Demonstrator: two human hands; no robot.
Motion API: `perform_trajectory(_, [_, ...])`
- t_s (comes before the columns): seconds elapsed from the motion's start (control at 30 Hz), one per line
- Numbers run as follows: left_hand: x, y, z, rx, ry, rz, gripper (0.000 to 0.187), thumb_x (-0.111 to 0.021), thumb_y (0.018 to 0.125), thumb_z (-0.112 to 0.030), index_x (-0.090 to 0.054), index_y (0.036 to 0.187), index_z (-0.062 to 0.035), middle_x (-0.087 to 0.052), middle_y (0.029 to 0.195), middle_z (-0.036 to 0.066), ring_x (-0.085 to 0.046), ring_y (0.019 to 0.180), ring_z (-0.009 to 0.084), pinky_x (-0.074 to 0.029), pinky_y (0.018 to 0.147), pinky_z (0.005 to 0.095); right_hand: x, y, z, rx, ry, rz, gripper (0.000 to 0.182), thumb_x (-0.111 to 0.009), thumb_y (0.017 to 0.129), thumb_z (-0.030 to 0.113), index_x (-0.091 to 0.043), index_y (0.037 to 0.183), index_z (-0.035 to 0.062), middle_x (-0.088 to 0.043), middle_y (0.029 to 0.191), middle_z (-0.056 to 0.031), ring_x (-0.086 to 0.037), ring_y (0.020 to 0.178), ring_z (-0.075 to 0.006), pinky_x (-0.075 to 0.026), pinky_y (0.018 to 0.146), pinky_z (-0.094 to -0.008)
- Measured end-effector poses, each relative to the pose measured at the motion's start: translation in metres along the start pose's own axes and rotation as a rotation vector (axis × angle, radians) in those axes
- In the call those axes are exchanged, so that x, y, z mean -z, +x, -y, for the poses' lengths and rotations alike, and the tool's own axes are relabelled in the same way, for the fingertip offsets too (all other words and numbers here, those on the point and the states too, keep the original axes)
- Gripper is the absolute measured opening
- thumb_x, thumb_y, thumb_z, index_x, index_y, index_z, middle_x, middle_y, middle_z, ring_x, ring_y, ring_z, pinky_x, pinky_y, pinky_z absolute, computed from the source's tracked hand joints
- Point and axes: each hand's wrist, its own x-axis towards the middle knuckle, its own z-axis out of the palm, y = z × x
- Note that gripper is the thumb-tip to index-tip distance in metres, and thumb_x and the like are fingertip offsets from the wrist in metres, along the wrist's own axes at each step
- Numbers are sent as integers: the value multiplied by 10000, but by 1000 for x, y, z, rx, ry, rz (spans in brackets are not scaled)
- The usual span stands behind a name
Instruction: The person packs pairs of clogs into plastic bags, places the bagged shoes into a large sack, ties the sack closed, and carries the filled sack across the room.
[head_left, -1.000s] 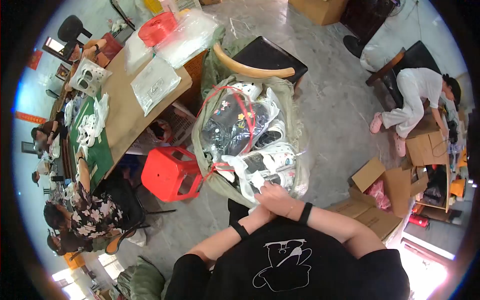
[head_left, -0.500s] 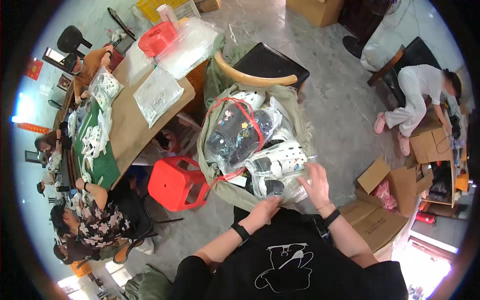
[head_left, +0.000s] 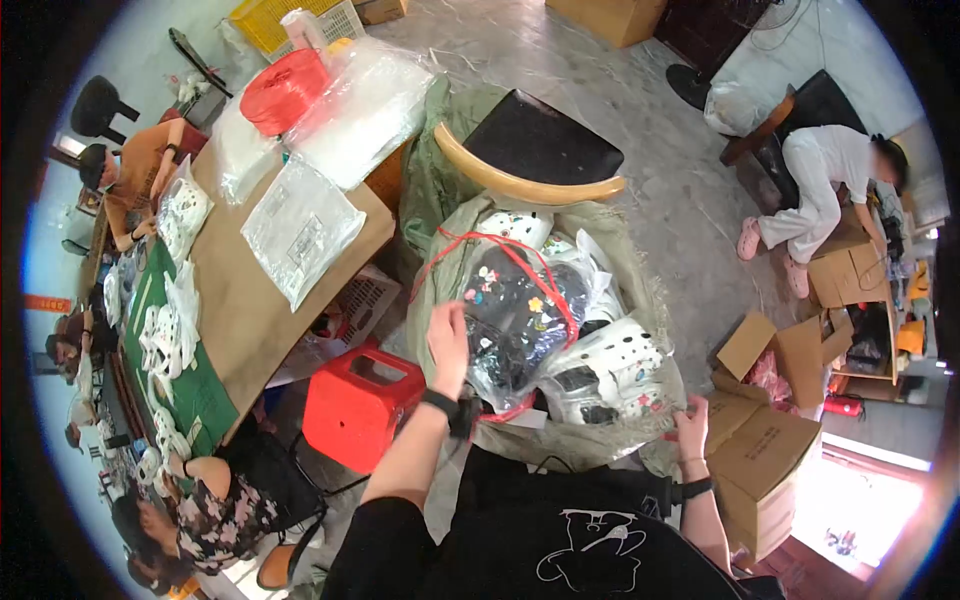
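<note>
Head view puts you above a grey stone floor (head_left: 640,150), with a long brown table (head_left: 240,320) on your left. One green sack (head_left: 590,445) stands open before you, holding several clear bags of clogs (black ones on top). Your left hand (head_left: 449,340) grips the sack's left rim; your right hand (head_left: 690,415) pinches the right rim. One red stool (head_left: 355,405) sits just beside the sack, two cardboard boxes (head_left: 765,450) crowd its right, and open floor lies beyond.
</note>
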Motion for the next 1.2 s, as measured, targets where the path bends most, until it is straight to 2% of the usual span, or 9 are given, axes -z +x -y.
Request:
perform_trajectory(0.2, [-55, 83, 100, -189, 288, -71, 206, -615, 862, -159, -595, 1003, -10, -628, 900, 198, -603, 866, 387, -474, 783, 466, -19, -23, 2, -217, 6, 0, 237, -572, 777, 57, -537, 1003, -4, -587, 862, -85, -600, 693, -163, -535, 520, -318])
perform_trajectory(0.27, [-66, 97, 123, -194, 325, -137, 202, -626, 846, -162, -604, 979, -11, -642, 874, 198, -612, 821, 399, -486, 750, 473, -19, -18, -18, 107, -96, -54, 254, -515, 790, 29, -546, 1041, 2, -585, 864, -49, -570, 691, -129, -498, 539, -286])
perform_trajectory(0.33, [-61, 110, 147, -119, 435, 189, 186, -607, 852, -155, -588, 975, -18, -636, 859, 222, -614, 833, 407, -485, 744, 474, -21, -25, -8, -40, 72, -126, 292, -450, 795, -2, -557, 1067, 12, -574, 852, -16, -545, 671, -110, -469, 539, -257])
perform_trajectory(0.4, [-48, 118, 113, 140, 335, 112, 185, -520, 877, -114, -604, 998, -2, -627, 954, 292, -630, 894, 394, -469, 785, 490, -17, -18, -14, -179, 294, -209, 308, -407, 798, -17, -572, 1056, 17, -582, 867, -7, -545, 671, -98, -458, 527, -241])
perform_trajectory(0.47, [-36, 125, 112, 228, 77, -110, 209, -459, 892, -118, -595, 982, 14, -648, 890, 213, -636, 812, 302, -476, 739, 407, -21, -13, -20, -201, 434, -228, 355, -398, 781, 3, -604, 1069, 24, -625, 906, -38, -610, 746, -176, -531, 666, -288])
perform_trajectory(0.57, [3, 123, 103, 436, -548, 41, 233, -447, 905, -163, -594, 950, 13, -565, 824, 18, -489, 750, 124, -423, 703, 279, -24, -3, -32, -179, 684, -156, 280, -436, 829, 68, -608, 1047, 34, -625, 923, -38, -605, 804, -175, -524, 732, -320])
perform_trajectory(0.73, [38, 41, 32, 437, -454, 274, 246, -659, 867, -126, -583, 1050, 20, -619, 987, 46, -536, 894, 109, -437, 787, 277, 0, 8, -74, -203, 492, -57, 247, -498, 887, 213, -635, 976, 28, -624, 889, -18, -585, 779, -159, -482, 722, -312])
perform_trajectory(0.97, [94, -89, -95, 372, -528, 325, 249, -575, 919, -99, -588, 1118, 50, -633, 1025, 43, -537, 928, 85, -427, 827, 237, 68, 26, -112, -249, 553, -109, 299, -480, 911, 272, -624, 967, 15, -633, 865, -55, -625, 749, -191, -515, 670, -358])
perform_trajectory(1.2, [87, -181, -124, 388, -742, -26, 283, -477, 976, -104, -573, 1194, 50, -639, 1130, 79, -595, 994, 136, -466, 882, 280, 135, 42, -107, -134, 632, 227, 291, -483, 907, 147, -618, 1089, -36, -655, 949, -74, -631, 776, -193, -521, 694, -331])
